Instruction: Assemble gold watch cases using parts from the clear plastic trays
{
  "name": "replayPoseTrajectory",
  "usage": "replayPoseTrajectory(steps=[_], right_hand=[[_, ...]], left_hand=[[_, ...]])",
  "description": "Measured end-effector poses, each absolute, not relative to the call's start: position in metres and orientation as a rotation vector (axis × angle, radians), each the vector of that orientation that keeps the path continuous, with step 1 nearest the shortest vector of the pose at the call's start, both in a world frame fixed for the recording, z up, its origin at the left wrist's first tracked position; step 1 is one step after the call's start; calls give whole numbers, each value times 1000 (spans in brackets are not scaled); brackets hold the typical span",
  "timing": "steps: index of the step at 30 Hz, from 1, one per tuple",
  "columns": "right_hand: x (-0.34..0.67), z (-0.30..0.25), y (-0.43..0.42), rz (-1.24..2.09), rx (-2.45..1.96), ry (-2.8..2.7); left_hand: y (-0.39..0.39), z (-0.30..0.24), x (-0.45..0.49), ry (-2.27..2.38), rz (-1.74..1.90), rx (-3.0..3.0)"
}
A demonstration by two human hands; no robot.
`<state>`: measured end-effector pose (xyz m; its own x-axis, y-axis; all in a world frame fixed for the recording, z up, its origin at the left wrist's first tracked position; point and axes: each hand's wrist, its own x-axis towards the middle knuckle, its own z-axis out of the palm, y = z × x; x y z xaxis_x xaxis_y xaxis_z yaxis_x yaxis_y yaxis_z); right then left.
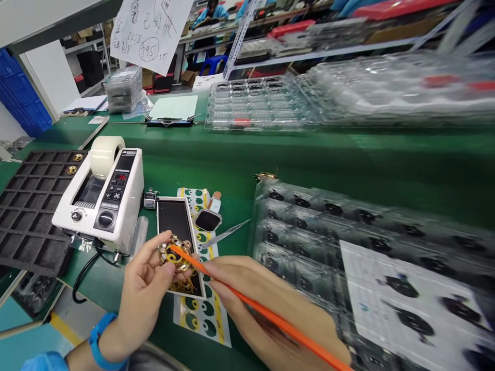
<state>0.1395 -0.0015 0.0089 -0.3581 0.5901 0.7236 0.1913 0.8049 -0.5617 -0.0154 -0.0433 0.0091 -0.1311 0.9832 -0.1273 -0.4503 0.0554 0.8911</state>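
Observation:
My left hand (145, 288) pinches a small round gold part (175, 256) with a yellow sticker on it, held just above a black rectangular tray (175, 219). My right hand (270, 304) grips a long orange stick (270, 317) whose tip presses on the gold part. Steel tweezers (226, 233) lie on the mat just beyond my right fingers. A sheet of green and yellow stickers (201, 309) lies under both hands.
A white tape dispenser (102, 198) stands at left beside a black gridded tray (27, 206) with two gold parts. Clear blister trays (348, 247) with dark parts fill the right. More clear trays (263, 103) and a clipboard (172, 111) lie behind.

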Motion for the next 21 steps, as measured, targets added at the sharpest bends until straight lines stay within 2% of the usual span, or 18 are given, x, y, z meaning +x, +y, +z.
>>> replayPoseTrajectory(steps=[11,18,21], right_hand=[[143,6,1,230,-530,-2101],[141,-17,-4,-115,-303,-2298],[147,-10,-4,-15,-318,-2304]], left_hand=[[-42,6,-14,1061,1426,688],[-38,4,-17,1040,1397,589],[-36,4,-19,1022,1371,552]])
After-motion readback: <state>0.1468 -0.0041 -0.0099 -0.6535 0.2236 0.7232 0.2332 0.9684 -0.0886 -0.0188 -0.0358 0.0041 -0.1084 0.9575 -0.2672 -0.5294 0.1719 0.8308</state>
